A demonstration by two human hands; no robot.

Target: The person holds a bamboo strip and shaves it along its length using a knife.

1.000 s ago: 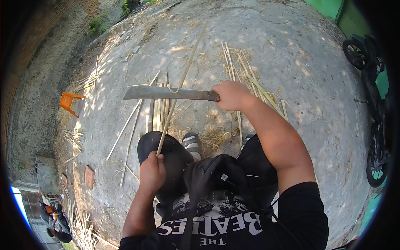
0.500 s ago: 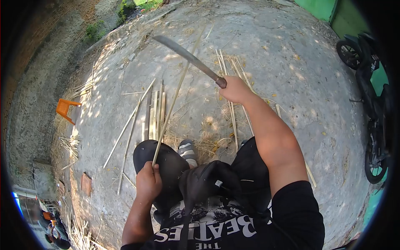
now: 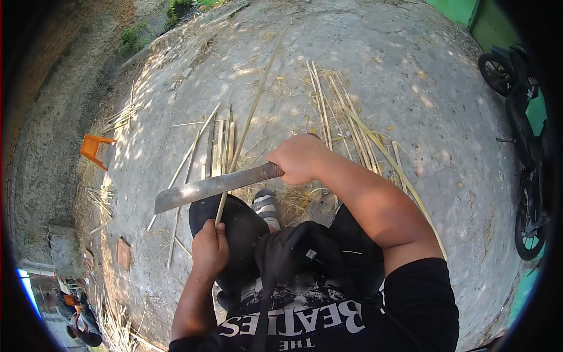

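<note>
A long thin bamboo strip (image 3: pixel 255 107) slants up and away from my left hand (image 3: pixel 210 249), whose fingers are closed round its near end above my knee. My right hand (image 3: pixel 299 158) grips the dark handle of a machete. The wide blade of the machete (image 3: pixel 214 186) points left and crosses the strip a short way above my left hand. Whether the edge touches the strip cannot be made out. Pale split strips (image 3: pixel 220 146) lie on the ground beyond my left knee, and more long strips (image 3: pixel 352 120) lie to the right, beyond my right hand.
An orange plastic stool (image 3: pixel 94 148) stands at the left, near a wall. Below it are a reddish brick (image 3: pixel 123 254) and piles of strips (image 3: pixel 116 322). Another person (image 3: pixel 85 322) is at the lower left. A black motorcycle (image 3: pixel 522 152) stands along the right side.
The machete swung up and away from the strip, then came back down, and now crosses it closer to my left hand. My left hand has kept its hold on the strip.
</note>
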